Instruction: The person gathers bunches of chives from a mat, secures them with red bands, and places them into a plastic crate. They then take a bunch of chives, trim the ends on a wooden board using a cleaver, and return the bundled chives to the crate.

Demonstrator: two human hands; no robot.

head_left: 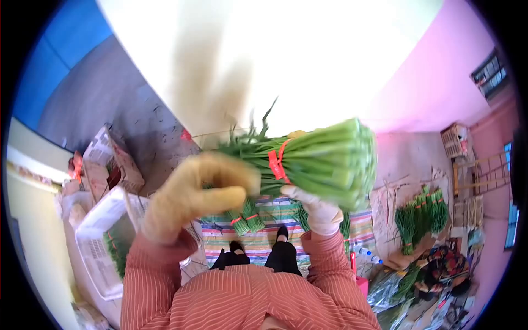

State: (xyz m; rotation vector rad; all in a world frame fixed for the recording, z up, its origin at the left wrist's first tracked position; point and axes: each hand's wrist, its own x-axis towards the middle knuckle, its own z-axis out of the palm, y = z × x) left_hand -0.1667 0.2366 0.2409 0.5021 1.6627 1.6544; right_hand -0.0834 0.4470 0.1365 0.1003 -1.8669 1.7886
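Note:
A thick bundle of long green stalks point(330, 159) lies sideways in front of me, its cut ends to the right and leafy tips to the left. Red tape point(278, 162) circles its middle. My right hand point(319, 212), in a pale glove, supports the bundle from below, with fingers against its underside. Beside the leafy end is my left hand point(195, 192), in a yellowish glove, its thumb and fingers apart and slightly blurred. Whether it touches the leaves is hard to tell. Smaller tied bundles point(247, 220) lie below on a striped sheet point(269, 207).
White crates stand at the left, one point(102, 236) with greens inside. More tied bundles point(423, 217) lie on the floor at the right. A person point(445, 267) is low down at the lower right, near plastic bags point(388, 286). A white wall point(308, 55) rises ahead.

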